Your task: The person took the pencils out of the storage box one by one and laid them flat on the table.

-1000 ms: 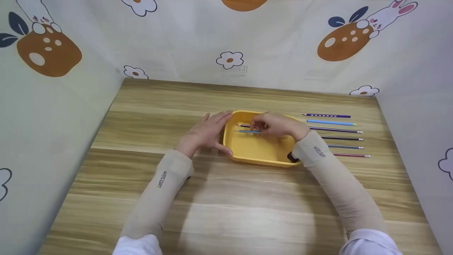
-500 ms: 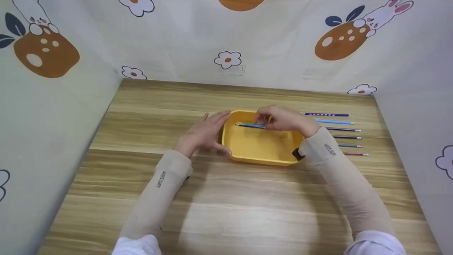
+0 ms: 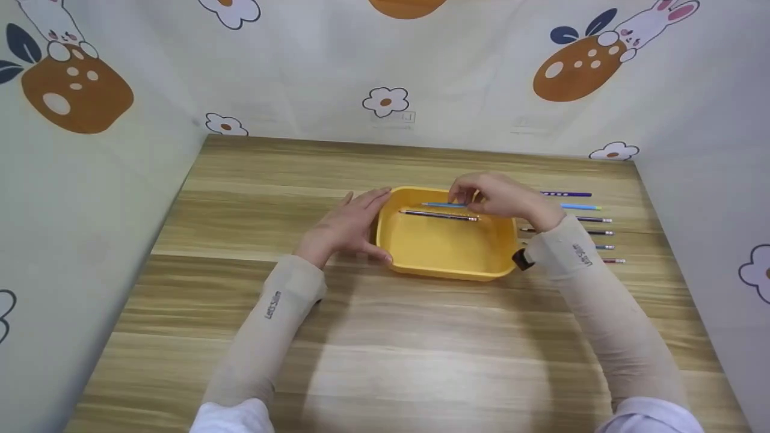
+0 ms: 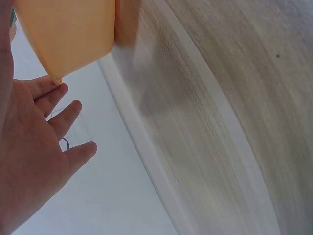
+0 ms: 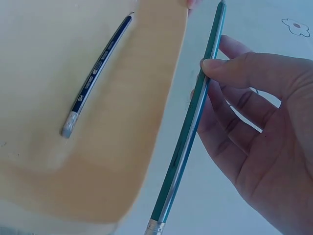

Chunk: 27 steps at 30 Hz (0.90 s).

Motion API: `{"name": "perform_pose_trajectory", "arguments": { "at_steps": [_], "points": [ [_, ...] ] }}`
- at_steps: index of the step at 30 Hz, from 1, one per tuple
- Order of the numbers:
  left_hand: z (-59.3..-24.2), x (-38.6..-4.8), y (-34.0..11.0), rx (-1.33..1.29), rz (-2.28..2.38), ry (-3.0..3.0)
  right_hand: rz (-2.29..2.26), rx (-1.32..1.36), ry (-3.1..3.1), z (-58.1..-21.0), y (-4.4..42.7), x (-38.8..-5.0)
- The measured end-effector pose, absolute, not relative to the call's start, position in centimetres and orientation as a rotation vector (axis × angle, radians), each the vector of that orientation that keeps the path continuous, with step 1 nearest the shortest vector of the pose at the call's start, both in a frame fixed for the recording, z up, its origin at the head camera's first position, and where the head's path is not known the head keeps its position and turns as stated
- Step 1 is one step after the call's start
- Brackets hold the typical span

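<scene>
My right hand pinches a blue-green pencil between thumb and fingers. It is over the far side of a yellow rectangular tray. In the right wrist view the held pencil slants, its silver end low in the picture. A dark blue pencil with a white eraser lies inside the tray. My left hand is spread along the tray's left end, fingertips touching the rim and thumb near the front corner. The left wrist view shows those fingers fairly straight against the tray's outside.
To the right of the tray lies a row of several pencils, partly behind my right arm: a purple spotted one, a light blue one and darker ones. A patterned wall covering closes off the wooden table behind.
My right hand has lifted the blue-green pencil and moved away and to the right, toward the tray's far rim. The dark pencil is now uncovered. My left hand stays at the tray.
</scene>
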<state>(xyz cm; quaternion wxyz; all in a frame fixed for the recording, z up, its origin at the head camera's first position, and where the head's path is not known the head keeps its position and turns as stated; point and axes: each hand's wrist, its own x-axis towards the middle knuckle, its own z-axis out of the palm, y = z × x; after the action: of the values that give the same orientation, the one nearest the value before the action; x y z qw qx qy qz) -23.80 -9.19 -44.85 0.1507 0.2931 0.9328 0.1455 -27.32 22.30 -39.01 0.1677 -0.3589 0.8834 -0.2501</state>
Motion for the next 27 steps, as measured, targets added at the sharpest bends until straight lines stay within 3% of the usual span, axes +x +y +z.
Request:
{"name": "perform_pose_trajectory", "arguments": {
  "at_steps": [27],
  "points": [
    [-44.9, -23.8, -9.2, 0.823, 0.401, 2.676, -0.745, -1.017, 2.636, -39.4, 29.9, -22.5]
  ]
}}
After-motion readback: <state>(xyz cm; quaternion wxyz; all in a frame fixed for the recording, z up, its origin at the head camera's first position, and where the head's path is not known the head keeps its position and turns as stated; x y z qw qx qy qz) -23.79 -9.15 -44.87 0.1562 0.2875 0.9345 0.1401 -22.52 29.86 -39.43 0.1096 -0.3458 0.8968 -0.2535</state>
